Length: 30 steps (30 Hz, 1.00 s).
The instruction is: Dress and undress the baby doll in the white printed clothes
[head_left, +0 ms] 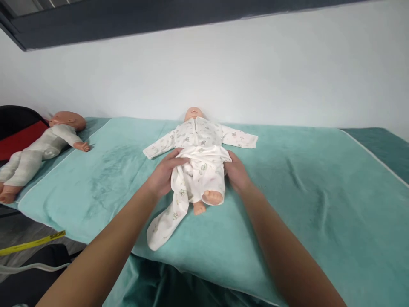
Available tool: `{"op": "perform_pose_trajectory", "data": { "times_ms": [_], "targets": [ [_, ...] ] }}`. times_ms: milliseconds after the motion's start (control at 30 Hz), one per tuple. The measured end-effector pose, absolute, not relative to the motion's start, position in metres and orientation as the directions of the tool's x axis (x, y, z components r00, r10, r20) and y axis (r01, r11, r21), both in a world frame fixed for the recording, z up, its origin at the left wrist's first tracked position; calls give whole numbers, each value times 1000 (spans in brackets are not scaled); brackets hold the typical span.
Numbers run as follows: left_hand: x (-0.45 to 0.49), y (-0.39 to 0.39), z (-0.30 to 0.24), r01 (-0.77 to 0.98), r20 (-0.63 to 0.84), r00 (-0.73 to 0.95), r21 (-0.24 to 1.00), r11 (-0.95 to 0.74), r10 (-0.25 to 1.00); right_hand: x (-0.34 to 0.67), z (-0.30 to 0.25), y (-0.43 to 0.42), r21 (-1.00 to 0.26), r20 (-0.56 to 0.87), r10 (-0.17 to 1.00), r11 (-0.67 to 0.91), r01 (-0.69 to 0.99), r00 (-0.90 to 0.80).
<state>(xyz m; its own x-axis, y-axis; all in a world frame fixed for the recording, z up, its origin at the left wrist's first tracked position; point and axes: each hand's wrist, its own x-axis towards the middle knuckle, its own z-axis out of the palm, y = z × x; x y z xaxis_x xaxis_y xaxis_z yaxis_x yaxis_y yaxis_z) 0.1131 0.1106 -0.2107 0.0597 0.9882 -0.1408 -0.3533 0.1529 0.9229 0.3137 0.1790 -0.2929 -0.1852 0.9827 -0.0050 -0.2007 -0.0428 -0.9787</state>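
Observation:
A baby doll (193,113) lies on its back on the green padded cover, head toward the wall. It wears a white printed top (204,134) with sleeves spread out sideways. White printed baby pants (204,168) are around its hips. One doll foot (213,197) pokes from a pant leg; the other foot (200,207) shows below, beside an empty pant leg (166,228) lying flat to the left. My left hand (166,170) is closed on the pants' waist at the left. On the right side, my right hand (236,170) grips the waist too, its fingertips partly hidden by cloth.
Another doll (47,147) in a white suit lies at the far left, by a black and red chair (22,132). The green cover (319,204) extends to both sides, against a white wall (287,72). A yellow strip (32,244) is on the floor at lower left.

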Motion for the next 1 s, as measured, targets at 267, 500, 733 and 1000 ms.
{"op": "perform_pose_trajectory", "data": {
  "times_ms": [267,500,733,1000],
  "targets": [
    [110,128,-212,-411,-16,47,911,34,999,328,-274,173,-966,89,965,23,-256,-248],
    [128,127,-211,-293,30,7,956,-27,1000,316,-186,173,-960,250,864,281,7,-436],
    [123,146,-193,-292,-52,121,953,85,991,282,-203,197,-979,80,764,180,94,-640],
    [103,141,-220,-258,-95,165,957,136,982,287,-228,200,-887,110,805,-185,-423,-583]
  ]
}}
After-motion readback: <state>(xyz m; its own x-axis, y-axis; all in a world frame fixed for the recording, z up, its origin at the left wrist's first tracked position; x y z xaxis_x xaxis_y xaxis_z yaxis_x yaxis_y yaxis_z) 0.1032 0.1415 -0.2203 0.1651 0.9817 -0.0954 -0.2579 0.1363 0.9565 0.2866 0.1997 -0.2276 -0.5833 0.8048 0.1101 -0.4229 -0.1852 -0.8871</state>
